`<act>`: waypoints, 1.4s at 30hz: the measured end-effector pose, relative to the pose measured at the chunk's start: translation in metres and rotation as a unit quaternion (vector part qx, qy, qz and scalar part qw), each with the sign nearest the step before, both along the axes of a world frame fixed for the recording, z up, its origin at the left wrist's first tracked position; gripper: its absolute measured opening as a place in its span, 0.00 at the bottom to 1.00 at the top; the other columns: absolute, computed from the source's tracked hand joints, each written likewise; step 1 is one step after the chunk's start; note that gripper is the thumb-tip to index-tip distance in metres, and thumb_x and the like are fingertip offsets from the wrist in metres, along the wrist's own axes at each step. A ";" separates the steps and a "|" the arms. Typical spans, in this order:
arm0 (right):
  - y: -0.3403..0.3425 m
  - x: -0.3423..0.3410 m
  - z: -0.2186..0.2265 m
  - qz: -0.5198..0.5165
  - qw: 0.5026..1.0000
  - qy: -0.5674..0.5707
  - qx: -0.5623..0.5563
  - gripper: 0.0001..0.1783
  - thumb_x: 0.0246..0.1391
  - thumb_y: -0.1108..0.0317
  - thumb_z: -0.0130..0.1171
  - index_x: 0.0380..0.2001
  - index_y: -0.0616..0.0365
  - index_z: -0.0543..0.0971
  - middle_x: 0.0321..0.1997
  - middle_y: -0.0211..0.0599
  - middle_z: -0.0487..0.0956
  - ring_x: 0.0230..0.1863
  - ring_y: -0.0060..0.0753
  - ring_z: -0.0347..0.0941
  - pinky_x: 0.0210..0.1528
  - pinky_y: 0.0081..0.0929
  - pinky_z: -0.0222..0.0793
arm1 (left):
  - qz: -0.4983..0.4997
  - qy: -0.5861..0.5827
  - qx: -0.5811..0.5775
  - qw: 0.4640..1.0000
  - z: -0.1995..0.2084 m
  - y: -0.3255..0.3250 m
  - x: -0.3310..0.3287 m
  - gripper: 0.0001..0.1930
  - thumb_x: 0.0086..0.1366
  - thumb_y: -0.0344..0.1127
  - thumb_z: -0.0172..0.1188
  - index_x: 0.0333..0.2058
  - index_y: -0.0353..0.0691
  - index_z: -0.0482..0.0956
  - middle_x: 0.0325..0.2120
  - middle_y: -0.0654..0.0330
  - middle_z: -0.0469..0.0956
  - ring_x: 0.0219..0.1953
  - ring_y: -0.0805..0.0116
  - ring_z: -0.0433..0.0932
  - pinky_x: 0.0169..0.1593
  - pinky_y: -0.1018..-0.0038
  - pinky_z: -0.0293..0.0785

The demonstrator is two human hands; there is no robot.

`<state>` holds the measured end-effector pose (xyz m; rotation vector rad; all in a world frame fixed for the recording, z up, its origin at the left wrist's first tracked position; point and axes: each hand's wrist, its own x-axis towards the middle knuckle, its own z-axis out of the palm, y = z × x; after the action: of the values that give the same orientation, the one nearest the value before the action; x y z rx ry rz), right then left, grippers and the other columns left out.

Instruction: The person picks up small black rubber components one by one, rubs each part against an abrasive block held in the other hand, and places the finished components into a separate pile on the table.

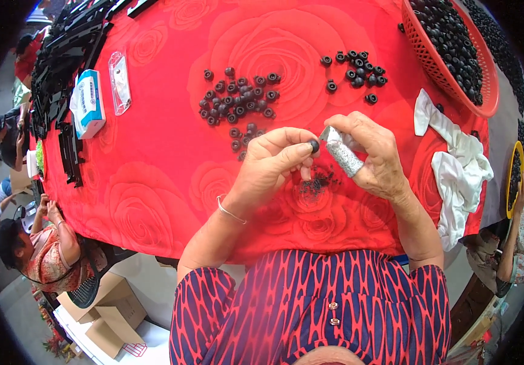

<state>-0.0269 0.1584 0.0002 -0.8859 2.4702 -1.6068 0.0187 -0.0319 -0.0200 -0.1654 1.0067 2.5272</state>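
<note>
My left hand (279, 157) pinches a small black round plastic part (314, 146) between thumb and fingertips. Close beside it, my right hand (368, 152) is closed on a small flat, blade-like grey piece (329, 132). A speckled grey wrapping (344, 159) covers my right thumb. Black shavings (316, 182) lie on the red cloth below the hands. Beyond my left hand sits a cluster of similar black parts (237, 97), and a smaller group (362, 68) lies farther right. Whether the grey piece touches the held part cannot be made out.
A red basket (485, 100) full of black parts stands far right, with white gloves (456, 158) nearer. On the left are a tissue box (89, 106), a clear packet (119, 84) and stacked black strips (61, 67). People sit beyond both table sides.
</note>
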 end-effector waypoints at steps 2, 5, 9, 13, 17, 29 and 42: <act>0.000 -0.002 -0.004 -0.037 0.987 0.124 0.098 0.21 0.36 0.77 0.60 0.40 0.62 0.74 0.27 0.38 0.71 0.27 0.35 0.71 0.30 0.27 0.68 | 0.006 -0.005 -0.010 1.000 0.000 0.002 0.000 0.09 0.61 0.27 0.55 0.40 0.31 0.74 0.30 0.58 0.77 0.28 0.76 0.75 0.30 0.81 0.73; 0.000 -0.004 -0.010 -0.075 0.948 0.229 0.209 0.22 0.35 0.74 0.60 0.40 0.60 0.73 0.29 0.36 0.70 0.31 0.36 0.70 0.31 0.30 0.69 | 0.022 -0.001 -0.023 0.999 0.000 0.004 0.000 0.09 0.62 0.27 0.55 0.40 0.30 0.74 0.29 0.59 0.77 0.28 0.77 0.74 0.30 0.81 0.73; 0.000 -0.007 -0.018 -0.064 0.944 0.243 0.214 0.21 0.36 0.72 0.60 0.39 0.58 0.74 0.34 0.35 0.69 0.36 0.37 0.68 0.31 0.31 0.68 | 0.037 0.002 -0.038 0.999 -0.004 0.002 0.000 0.09 0.61 0.27 0.54 0.40 0.30 0.75 0.30 0.58 0.76 0.28 0.75 0.74 0.29 0.80 0.73; 0.000 -0.008 -0.017 -0.069 0.926 0.261 0.264 0.20 0.37 0.73 0.59 0.39 0.59 0.74 0.34 0.35 0.68 0.37 0.37 0.67 0.33 0.31 0.68 | 0.038 0.004 -0.052 0.998 -0.005 0.002 -0.001 0.09 0.62 0.28 0.54 0.39 0.30 0.75 0.31 0.58 0.76 0.28 0.74 0.74 0.28 0.79 0.73; 0.006 -0.013 -0.016 -0.112 0.917 0.253 0.286 0.19 0.37 0.75 0.59 0.39 0.60 0.75 0.34 0.35 0.69 0.36 0.37 0.67 0.34 0.31 0.68 | 0.041 0.016 -0.076 0.996 -0.003 0.002 0.000 0.08 0.62 0.27 0.54 0.39 0.30 0.75 0.30 0.57 0.76 0.28 0.74 0.74 0.28 0.79 0.73; -0.005 -0.001 -0.009 -0.080 0.976 0.184 0.088 0.22 0.35 0.78 0.61 0.40 0.61 0.75 0.34 0.41 0.70 0.35 0.42 0.69 0.34 0.33 0.68 | 0.061 -0.036 -0.027 0.997 0.001 0.004 -0.001 0.08 0.65 0.28 0.46 0.42 0.35 0.68 0.26 0.61 0.71 0.20 0.80 0.66 0.20 0.85 0.63; -0.007 -0.006 -0.010 -0.118 0.952 0.252 0.126 0.19 0.35 0.77 0.61 0.37 0.61 0.75 0.32 0.39 0.71 0.33 0.40 0.69 0.31 0.32 0.68 | 0.046 -0.015 -0.191 0.980 0.005 0.010 0.001 0.04 0.64 0.31 0.53 0.35 0.38 0.73 0.17 0.74 0.63 0.14 0.88 0.53 0.17 0.87 0.48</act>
<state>-0.0326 0.1519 -0.0095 -1.1064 3.1457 -1.1808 0.0195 -0.0220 -0.0154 -0.3664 1.4960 2.3761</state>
